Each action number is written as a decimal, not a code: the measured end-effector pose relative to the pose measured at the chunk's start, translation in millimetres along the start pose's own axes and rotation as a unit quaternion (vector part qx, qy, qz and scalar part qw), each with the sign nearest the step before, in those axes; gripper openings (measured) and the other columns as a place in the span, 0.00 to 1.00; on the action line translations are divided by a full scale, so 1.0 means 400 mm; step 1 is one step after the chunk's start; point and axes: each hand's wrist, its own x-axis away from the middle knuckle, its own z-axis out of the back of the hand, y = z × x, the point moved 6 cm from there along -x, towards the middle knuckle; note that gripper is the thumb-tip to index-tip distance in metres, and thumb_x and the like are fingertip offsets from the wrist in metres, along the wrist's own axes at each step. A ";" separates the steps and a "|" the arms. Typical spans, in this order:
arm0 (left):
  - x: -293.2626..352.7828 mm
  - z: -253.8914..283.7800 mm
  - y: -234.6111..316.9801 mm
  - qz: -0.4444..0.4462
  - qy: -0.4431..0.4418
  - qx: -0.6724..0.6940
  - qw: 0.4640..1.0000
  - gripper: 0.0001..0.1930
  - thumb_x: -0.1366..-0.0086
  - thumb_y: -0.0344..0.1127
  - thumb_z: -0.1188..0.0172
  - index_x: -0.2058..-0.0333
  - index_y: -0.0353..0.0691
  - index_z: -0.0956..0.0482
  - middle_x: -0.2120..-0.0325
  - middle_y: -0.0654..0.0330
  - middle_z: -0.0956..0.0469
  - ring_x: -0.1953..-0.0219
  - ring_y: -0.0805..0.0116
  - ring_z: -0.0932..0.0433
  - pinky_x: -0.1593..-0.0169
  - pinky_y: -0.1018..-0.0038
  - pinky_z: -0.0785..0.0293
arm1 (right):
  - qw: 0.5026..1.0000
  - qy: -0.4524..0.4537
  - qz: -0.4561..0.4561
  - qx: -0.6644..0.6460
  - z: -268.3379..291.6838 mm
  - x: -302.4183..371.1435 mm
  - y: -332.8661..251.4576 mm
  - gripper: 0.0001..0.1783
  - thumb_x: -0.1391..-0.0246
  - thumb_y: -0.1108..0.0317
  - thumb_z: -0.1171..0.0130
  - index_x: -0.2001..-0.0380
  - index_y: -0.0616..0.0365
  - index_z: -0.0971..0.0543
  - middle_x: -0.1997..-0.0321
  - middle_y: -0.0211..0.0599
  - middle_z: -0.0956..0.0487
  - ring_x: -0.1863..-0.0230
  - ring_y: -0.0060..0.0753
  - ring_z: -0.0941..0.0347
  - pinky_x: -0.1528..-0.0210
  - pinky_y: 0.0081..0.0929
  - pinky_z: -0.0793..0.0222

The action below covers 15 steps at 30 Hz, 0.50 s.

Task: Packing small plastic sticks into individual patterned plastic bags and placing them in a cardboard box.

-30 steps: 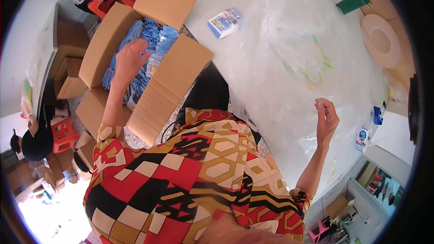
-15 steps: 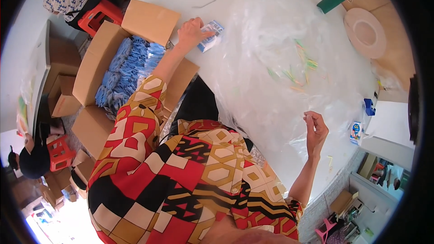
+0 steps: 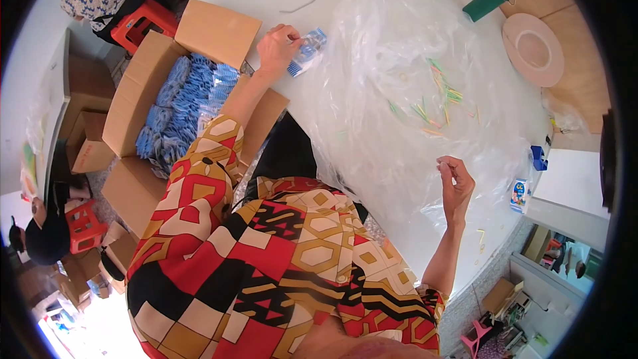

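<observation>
My left hand (image 3: 278,50) reaches over the table just past the open carton. Its fingers are curled and pinch the near-left edge of a small blue-and-white striped, partly clear packet (image 3: 308,53), which lies flat. My right hand (image 3: 457,185) hovers over the lower right of a large clear plastic bag (image 3: 372,46), thumb and fingertips together; whatever they hold, if anything, is too small to make out. Several thin green, yellow and orange strips (image 3: 452,95) rest on the bag. Left of me, the cardboard carton (image 3: 136,90) holds many blue-and-white packets (image 3: 179,106).
A green bottle (image 3: 488,1) and a pale wide-brimmed hat (image 3: 533,50) are at the far right. Along the right edge sit a blue tape dispenser (image 3: 539,158) and a small blue packet (image 3: 520,195). Red stools (image 3: 141,24) and other people are at the left.
My left hand's extended finger has drawn back from over the packet and curled at its edge. My right hand, still pinched, has shifted slightly left and up. The whole view has moved a little.
</observation>
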 end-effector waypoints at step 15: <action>0.001 0.090 0.047 -0.122 0.072 0.004 0.990 0.01 0.45 0.31 0.39 0.73 0.43 0.20 0.72 0.63 0.22 0.72 0.62 0.22 0.72 0.69 0.28 | 0.999 0.008 0.034 0.029 -0.008 -0.016 -0.014 0.06 0.44 0.75 0.48 0.64 0.64 0.23 0.66 0.34 0.22 0.67 0.24 0.28 0.60 0.21 0.32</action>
